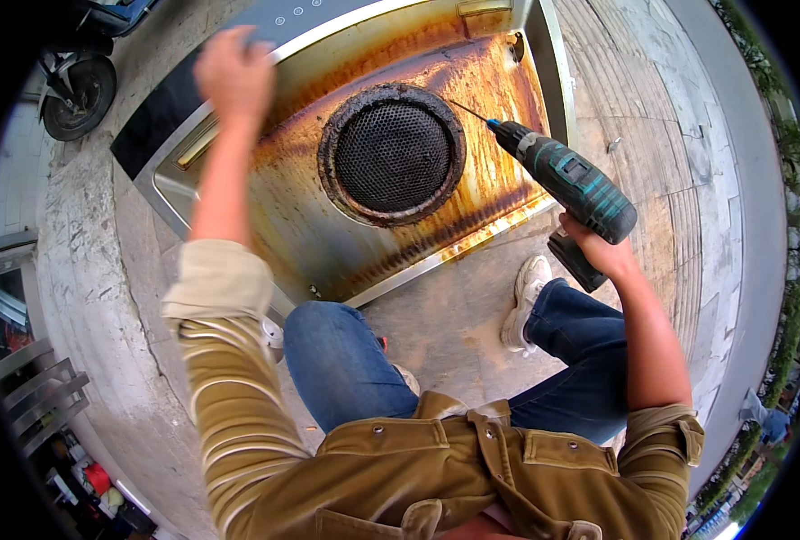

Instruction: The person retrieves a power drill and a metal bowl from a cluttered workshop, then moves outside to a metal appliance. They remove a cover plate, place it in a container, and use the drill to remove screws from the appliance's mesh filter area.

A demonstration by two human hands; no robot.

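In front of me a range hood [305, 238] lies with its grease-stained inner side up. Brown and orange grease coats the metal around its round mesh filter [391, 155], whose rim is thick with dark grime. My right hand [602, 247] grips the handle of a black and teal cordless drill [573, 180]. Its long thin bit [470, 112] points left over the greasy metal, close to the filter's upper right rim; whether it touches, I cannot tell. My left hand [236, 79] is over the hood's far left edge, beside the dark glass panel [170, 112]. Motion blurs its fingers.
Worn paving [112, 333] surrounds the hood. A scooter wheel [80, 97] stands at the far left. Metal racks [44, 396] and assorted goods line the left side. My shoe [526, 301] is near the hood's front edge. Greenery [791, 135] borders the road at right.
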